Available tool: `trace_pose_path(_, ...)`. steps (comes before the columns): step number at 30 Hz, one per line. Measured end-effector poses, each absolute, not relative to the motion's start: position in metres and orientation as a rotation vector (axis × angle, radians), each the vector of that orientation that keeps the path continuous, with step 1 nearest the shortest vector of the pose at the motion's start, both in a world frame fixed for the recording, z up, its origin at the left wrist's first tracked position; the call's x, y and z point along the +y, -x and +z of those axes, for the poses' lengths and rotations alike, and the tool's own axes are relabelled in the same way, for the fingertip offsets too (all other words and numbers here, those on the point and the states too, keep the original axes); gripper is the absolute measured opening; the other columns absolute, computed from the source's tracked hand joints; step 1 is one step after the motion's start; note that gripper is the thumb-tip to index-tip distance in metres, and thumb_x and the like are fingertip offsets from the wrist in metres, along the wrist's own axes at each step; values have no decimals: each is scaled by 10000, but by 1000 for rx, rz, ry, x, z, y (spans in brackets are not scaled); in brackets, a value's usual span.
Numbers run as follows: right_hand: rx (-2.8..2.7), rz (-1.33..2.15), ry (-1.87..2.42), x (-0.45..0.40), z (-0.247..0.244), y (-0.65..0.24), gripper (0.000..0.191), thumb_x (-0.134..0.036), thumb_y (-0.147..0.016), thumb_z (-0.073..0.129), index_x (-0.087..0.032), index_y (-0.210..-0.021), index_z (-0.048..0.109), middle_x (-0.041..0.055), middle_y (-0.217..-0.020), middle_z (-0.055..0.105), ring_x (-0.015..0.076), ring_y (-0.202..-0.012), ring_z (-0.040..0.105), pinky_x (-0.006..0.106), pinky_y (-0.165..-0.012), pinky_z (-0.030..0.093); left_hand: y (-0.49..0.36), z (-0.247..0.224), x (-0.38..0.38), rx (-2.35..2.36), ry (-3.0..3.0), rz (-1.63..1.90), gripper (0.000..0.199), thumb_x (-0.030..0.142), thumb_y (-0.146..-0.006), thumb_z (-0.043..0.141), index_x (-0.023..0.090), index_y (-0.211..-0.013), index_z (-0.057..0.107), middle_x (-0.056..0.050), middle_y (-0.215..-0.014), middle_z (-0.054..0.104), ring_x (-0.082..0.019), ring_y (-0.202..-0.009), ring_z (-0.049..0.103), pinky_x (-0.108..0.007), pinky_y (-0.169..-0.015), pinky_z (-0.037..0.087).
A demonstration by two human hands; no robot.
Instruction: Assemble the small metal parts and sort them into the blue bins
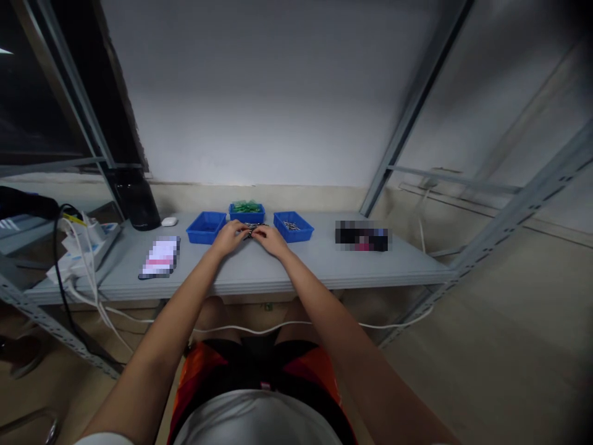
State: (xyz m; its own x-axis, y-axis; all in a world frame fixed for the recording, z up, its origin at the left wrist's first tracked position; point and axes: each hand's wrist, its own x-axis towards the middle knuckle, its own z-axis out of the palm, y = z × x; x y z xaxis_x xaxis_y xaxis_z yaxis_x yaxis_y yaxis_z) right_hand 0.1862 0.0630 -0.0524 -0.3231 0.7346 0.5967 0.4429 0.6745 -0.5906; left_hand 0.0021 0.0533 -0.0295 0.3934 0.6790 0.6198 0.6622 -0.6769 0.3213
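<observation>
My left hand [229, 237] and my right hand [271, 240] meet over the shelf, fingertips bent inward at a small heap of dark metal pieces [251, 227]. What the fingers pinch is too small to make out. Behind them sits a blue bin [247, 217] with green items [245, 206]. Left of my left hand is a blue bin [206, 227] with no contents that I can make out. To the right of my right hand, another blue bin [301, 233] contains thin metal pieces [291, 226].
A phone [160, 256], a white case [169, 221] and a black bottle [136, 201] stand or lie at the left, near a power strip [90, 253] with cables. A blurred dark object [362, 236] lies at the right. Metal posts frame the grey shelf [333, 269].
</observation>
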Motion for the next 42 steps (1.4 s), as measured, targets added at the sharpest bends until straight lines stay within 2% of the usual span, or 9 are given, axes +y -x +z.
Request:
trace_pose_path(7,-2085,377,892,67,-59,-185,154,-172,-854,543,-156,-870,695,36,-793,661,135,-705,544,259,-715,410,-8,-30,48,1130,-2667,1133,191,250,-863,557,166,-949,705,-66,-866,652,-185,-841,579,-325,-807,464)
trace_pose_path(12,-2029,409,891,66,-57,-185,164,-199,-861,539,-162,-900,694,42,-834,674,132,-723,559,256,-726,419,-8,-29,48,1186,-2629,1174,207,276,-863,547,147,-924,697,-69,-860,644,-175,-804,576,-306,-769,464)
trace_pose_path(17,-1938,406,953,61,-51,-185,133,-222,-836,567,-158,-853,682,40,-821,680,130,-715,567,251,-711,420,-7,-31,51,1294,-2561,1205,187,245,-826,554,137,-901,688,-68,-860,646,-169,-779,583,-289,-747,462)
trace_pose_path(27,-1916,374,906,58,-48,-182,125,-230,-825,554,-164,-834,659,27,-786,665,125,-682,560,237,-682,421,-9,-40,60,1234,-2570,1035,164,209,-754,576,140,-854,685,-48,-805,661,-166,-743,571,-278,-720,451)
trace_pose_path(42,-1972,523,928,64,-55,-186,145,-239,-810,554,-153,-848,665,25,-790,664,128,-695,556,252,-708,435,-10,-34,52,1173,-2535,1202,177,243,-825,542,149,-906,668,-53,-852,643,-150,-738,578,-282,-730,470)
